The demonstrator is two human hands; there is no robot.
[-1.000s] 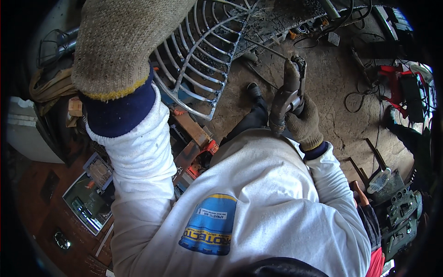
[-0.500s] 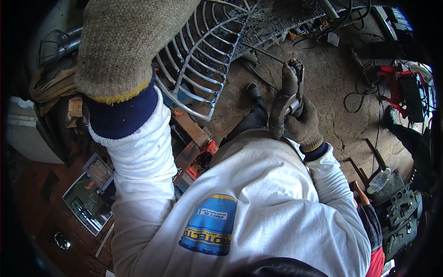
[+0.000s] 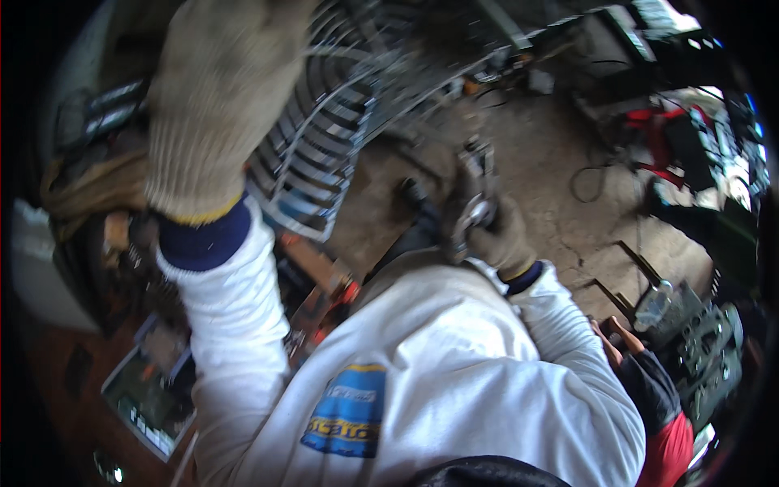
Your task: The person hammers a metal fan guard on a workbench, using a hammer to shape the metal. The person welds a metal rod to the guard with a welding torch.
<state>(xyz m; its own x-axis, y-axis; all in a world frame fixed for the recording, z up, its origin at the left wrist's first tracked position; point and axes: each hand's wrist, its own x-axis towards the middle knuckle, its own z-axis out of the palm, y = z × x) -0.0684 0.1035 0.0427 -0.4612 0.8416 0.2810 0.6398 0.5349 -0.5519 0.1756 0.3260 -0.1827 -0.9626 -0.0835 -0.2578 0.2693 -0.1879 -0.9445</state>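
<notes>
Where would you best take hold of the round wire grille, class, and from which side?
Grip the wire grille at its outer rim, probably from the near left edge, where the gloved left hand already is. The thin curved wires leave gaps for fingers, and the rim looks the sturdiest part. The right side is taken up by the right hand, which grips a metal tool.

My left hand point(image 3: 213, 105) in a coarse beige knit glove with yellow trim and navy cuff, my right hand point(image 3: 495, 235) gloved the same, my white long sleeves, blue-and-yellow patch on my chest
</notes>
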